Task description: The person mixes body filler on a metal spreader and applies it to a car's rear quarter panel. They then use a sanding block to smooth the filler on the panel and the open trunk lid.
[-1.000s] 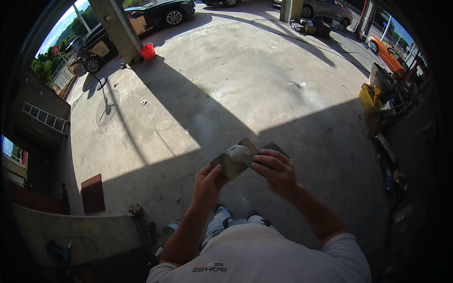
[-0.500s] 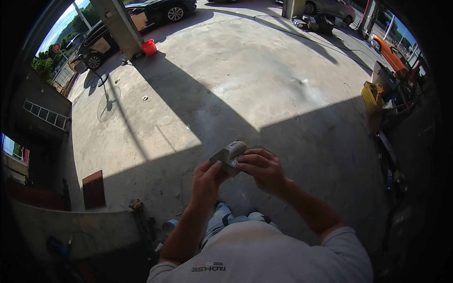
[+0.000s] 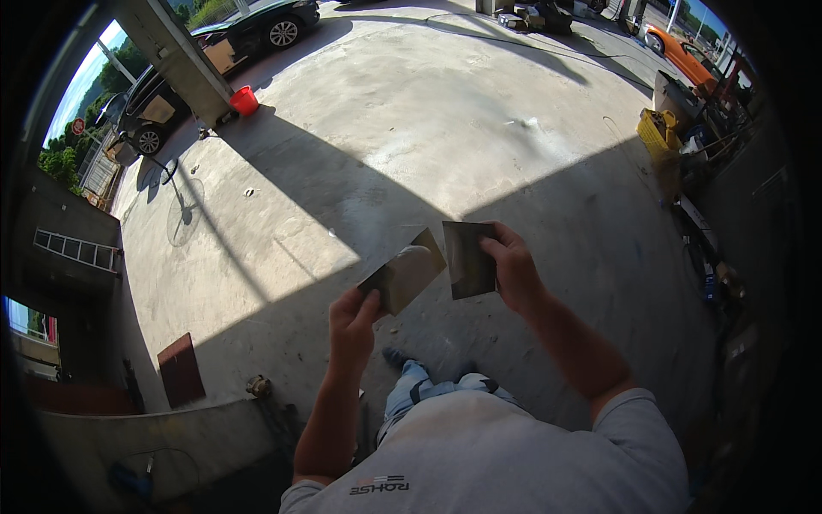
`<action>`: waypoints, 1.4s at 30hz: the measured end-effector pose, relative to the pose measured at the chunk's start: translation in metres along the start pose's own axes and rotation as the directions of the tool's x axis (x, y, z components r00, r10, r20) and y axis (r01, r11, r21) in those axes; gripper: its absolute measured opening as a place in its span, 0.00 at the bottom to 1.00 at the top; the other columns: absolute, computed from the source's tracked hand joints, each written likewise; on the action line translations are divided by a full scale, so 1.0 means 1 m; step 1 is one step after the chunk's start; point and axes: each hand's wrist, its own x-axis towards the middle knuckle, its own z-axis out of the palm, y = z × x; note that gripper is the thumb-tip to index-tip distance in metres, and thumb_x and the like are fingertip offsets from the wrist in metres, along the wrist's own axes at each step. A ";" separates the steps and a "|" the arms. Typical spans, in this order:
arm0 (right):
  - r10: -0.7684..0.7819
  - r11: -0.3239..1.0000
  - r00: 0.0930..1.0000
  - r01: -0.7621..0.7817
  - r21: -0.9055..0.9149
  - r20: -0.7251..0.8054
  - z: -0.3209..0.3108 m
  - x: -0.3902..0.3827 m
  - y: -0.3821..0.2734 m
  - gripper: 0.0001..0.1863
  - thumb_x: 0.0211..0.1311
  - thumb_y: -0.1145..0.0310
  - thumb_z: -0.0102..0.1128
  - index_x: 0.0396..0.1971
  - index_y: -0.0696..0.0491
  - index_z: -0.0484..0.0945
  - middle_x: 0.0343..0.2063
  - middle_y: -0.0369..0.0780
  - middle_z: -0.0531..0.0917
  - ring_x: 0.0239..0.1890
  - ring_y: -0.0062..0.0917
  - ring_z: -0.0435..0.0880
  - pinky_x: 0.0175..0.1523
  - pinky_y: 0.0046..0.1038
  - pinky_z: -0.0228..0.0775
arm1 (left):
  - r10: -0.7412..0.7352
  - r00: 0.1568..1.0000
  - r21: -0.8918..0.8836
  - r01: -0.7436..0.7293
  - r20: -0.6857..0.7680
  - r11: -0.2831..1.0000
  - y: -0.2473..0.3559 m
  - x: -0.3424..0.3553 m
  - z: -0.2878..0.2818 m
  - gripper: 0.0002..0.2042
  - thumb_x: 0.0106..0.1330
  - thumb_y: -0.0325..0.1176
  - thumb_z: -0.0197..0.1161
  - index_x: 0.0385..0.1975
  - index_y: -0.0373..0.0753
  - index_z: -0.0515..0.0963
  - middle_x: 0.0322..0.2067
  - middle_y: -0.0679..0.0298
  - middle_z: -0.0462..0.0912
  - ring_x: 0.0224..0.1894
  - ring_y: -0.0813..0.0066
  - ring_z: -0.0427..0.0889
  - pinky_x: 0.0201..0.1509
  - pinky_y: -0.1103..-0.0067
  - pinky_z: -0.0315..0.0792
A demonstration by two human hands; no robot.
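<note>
My left hand (image 3: 353, 313) grips a flat olive-grey plate (image 3: 387, 291) by its lower left end, thumb on top; a pale, paste-like mass (image 3: 411, 265) lies on it. My right hand (image 3: 514, 265) grips a second, darker flat spreader (image 3: 467, 261) at its right edge, thumb over its face. The two plates are apart, held over the shaded concrete floor (image 3: 556, 223), with a narrow gap between them.
A red bucket (image 3: 244, 101) stands by a concrete pillar (image 3: 184, 60) and a dark car (image 3: 282, 30). A reddish board (image 3: 180, 368) and a ladder (image 3: 75, 248) are at the left. A yellow crate (image 3: 652, 137) and clutter line the right; an orange car (image 3: 689, 60) is beyond.
The two plates, earlier overlapping in my hands, have separated. My right hand has moved up and right, holding its plate more upright; my left hand has shifted slightly left.
</note>
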 end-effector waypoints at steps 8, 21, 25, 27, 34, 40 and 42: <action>-0.185 0.948 0.980 0.199 -0.248 0.078 0.007 -0.005 0.031 0.10 0.73 0.74 0.49 0.46 0.56 0.79 0.39 0.35 0.83 0.40 0.16 0.78 0.49 0.24 0.73 | 0.079 0.973 0.209 -0.125 0.218 0.970 -0.005 -0.006 0.004 0.15 0.76 0.25 0.57 0.59 0.31 0.79 0.43 0.66 0.86 0.45 0.83 0.81 0.53 0.81 0.75; -0.061 0.968 0.998 0.064 0.241 -0.019 0.031 -0.015 0.022 0.13 0.77 0.72 0.47 0.53 0.56 0.78 0.44 0.39 0.84 0.46 0.21 0.83 0.54 0.26 0.76 | 0.301 0.900 0.463 -0.423 0.317 0.779 -0.024 -0.020 0.042 0.20 0.69 0.23 0.64 0.61 0.33 0.78 0.50 0.50 0.86 0.49 0.60 0.88 0.52 0.72 0.81; -0.159 0.974 0.985 0.144 0.173 0.074 0.017 -0.009 0.001 0.15 0.76 0.72 0.51 0.56 0.58 0.78 0.46 0.41 0.85 0.49 0.21 0.82 0.58 0.26 0.74 | 0.163 0.921 0.615 -0.360 0.354 0.701 -0.018 -0.023 0.026 0.13 0.69 0.24 0.63 0.52 0.33 0.83 0.39 0.51 0.88 0.38 0.58 0.90 0.43 0.72 0.81; -0.111 0.993 0.976 0.117 -0.020 0.189 0.004 -0.004 -0.010 0.14 0.75 0.73 0.53 0.55 0.59 0.80 0.45 0.41 0.86 0.49 0.22 0.82 0.57 0.26 0.74 | 0.125 0.944 0.618 -0.296 0.305 0.728 -0.017 -0.018 0.016 0.10 0.69 0.24 0.62 0.47 0.34 0.84 0.33 0.53 0.88 0.32 0.61 0.88 0.38 0.73 0.80; -0.122 0.788 0.681 0.508 -0.346 0.722 -0.012 -0.002 -0.014 0.15 0.66 0.81 0.62 0.50 0.58 0.86 0.45 0.45 0.89 0.46 0.28 0.88 0.54 0.31 0.79 | 0.129 0.987 0.334 -0.154 0.098 0.930 -0.023 -0.010 0.000 0.07 0.71 0.25 0.62 0.44 0.33 0.84 0.29 0.65 0.85 0.34 0.85 0.80 0.41 0.81 0.75; -0.124 0.324 0.685 0.711 -0.624 0.717 -0.035 0.000 -0.022 0.13 0.66 0.79 0.61 0.48 0.55 0.86 0.41 0.44 0.89 0.45 0.38 0.89 0.54 0.39 0.80 | 0.102 0.993 0.270 -0.114 0.061 0.956 -0.017 -0.012 -0.009 0.08 0.74 0.26 0.60 0.45 0.32 0.83 0.33 0.67 0.85 0.38 0.83 0.81 0.44 0.81 0.76; -0.280 0.127 0.655 0.750 -0.650 0.701 -0.036 -0.002 -0.021 0.13 0.66 0.78 0.61 0.49 0.52 0.85 0.43 0.42 0.89 0.48 0.38 0.88 0.56 0.42 0.79 | 0.005 1.000 0.137 -0.002 -0.021 0.991 -0.014 -0.009 -0.010 0.09 0.75 0.27 0.59 0.48 0.32 0.82 0.36 0.66 0.86 0.40 0.81 0.82 0.46 0.80 0.78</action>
